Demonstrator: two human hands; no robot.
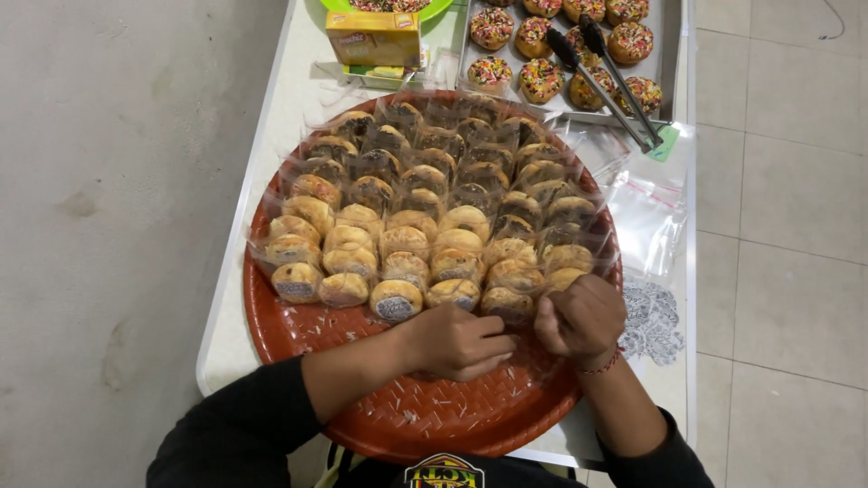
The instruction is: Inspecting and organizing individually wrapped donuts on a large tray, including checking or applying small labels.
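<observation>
Both hands meet over the round woven red tray (pixel 298 330): left hand (pixel 457 342) curled, fingers pinched narrow, right hand (pixel 580 316) fisted tight; what they grip, I cannot tell. Glossy wrapped buns (pixel 425 226) sit in rows just beyond the knuckles. Metal tongs (pixel 608 79) rest past the tray's far rim.
</observation>
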